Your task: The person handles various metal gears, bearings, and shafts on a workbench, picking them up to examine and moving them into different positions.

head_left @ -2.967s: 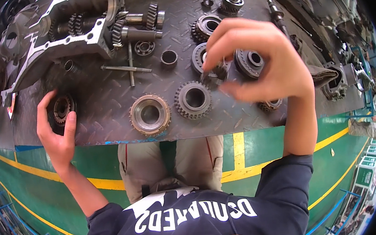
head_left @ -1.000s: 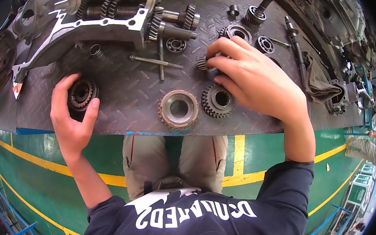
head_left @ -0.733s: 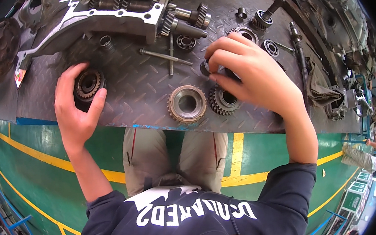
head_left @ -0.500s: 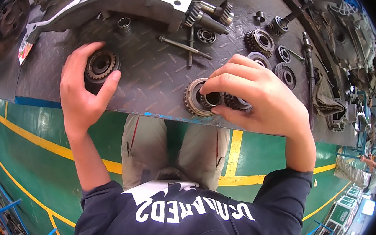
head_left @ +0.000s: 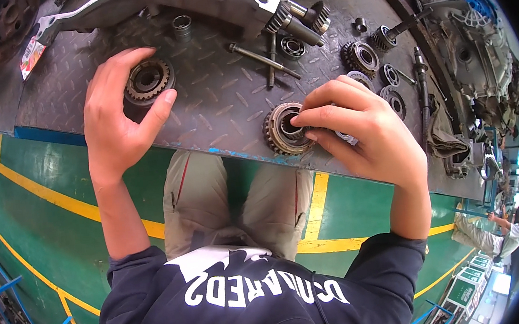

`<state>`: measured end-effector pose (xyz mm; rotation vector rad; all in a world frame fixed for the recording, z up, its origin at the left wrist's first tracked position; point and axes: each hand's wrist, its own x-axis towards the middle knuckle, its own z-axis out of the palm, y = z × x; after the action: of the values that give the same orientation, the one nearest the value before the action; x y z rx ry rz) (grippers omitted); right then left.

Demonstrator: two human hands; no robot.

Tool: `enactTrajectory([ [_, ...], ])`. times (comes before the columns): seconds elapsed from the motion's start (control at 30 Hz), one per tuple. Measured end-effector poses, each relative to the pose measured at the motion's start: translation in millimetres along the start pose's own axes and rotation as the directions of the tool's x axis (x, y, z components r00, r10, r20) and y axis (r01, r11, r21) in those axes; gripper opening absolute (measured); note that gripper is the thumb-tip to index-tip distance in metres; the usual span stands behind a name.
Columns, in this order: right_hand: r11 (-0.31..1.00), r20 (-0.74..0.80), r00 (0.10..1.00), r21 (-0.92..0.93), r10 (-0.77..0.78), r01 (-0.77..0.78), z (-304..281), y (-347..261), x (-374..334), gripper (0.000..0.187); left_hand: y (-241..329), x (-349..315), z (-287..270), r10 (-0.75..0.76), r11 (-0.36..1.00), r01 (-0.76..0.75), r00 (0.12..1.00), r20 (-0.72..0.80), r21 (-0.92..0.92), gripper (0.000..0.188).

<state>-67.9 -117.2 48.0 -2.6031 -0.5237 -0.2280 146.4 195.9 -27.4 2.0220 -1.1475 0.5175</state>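
We had the left hand [head_left: 116, 114] curved wide around a dark gear with a toothed ring [head_left: 148, 80], left side of the table [head_left: 217, 116]; couldn't tell if it gripped. Right hand [head_left: 363, 129] was nearly closed, fingertips and thumb pinching a small dark ring [head_left: 285, 124] over the toothed collar [head_left: 271, 136] by the near edge; we couldn't tell how deep the small ring sat. Right of the collar, more gear parts, partly hidden by the hand. Farther off we noted a long bolt [head_left: 259, 59] crossing a rod [head_left: 273, 72], a ball bearing [head_left: 292, 46] just right of them, and a pale metal housing [head_left: 151, 31] along the far left.
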Motion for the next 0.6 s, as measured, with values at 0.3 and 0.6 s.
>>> enactTrajectory([
  [0.3,0.993,-0.01,1.0,-0.114,0.002,-0.003,-1,-8,-8,0.032,1,-2,-1,0.017,1.0,-0.017,1.0,0.001,0.004,0.051],
  [0.6,0.989,-0.012,1.0,-0.146,0.007,-0.009,7,-10,-20,0.055,4,1,-3,0.026,1.0,-0.027,1.0,0.015,0.015,0.051],
])
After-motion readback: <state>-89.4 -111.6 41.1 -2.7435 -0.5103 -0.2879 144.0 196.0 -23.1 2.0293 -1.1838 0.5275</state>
